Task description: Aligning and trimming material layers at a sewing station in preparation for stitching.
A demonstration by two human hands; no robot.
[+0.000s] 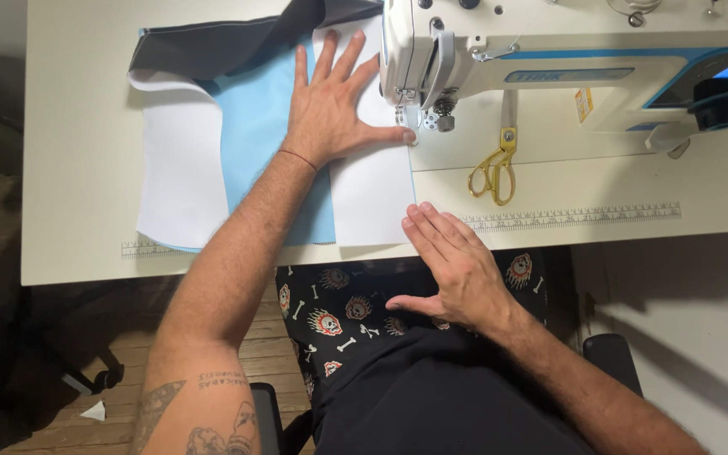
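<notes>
A person's left hand (328, 105) lies flat, fingers spread wide, pressing layered white and light-blue fabric panels (254, 152) just left of the needle of a white industrial sewing machine (549, 59). The right hand (457, 265), fingers together and empty, rests on the fabric's near edge at the table's (77, 168) rim. Most of the seam appears unsewn. Gold-handled scissors (495, 173) lie beyond the right fingertips.

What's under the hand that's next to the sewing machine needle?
The left hand lies flat on white fabric, with light blue fabric beneath its palm side. The cloth right under the palm is covered.
</notes>
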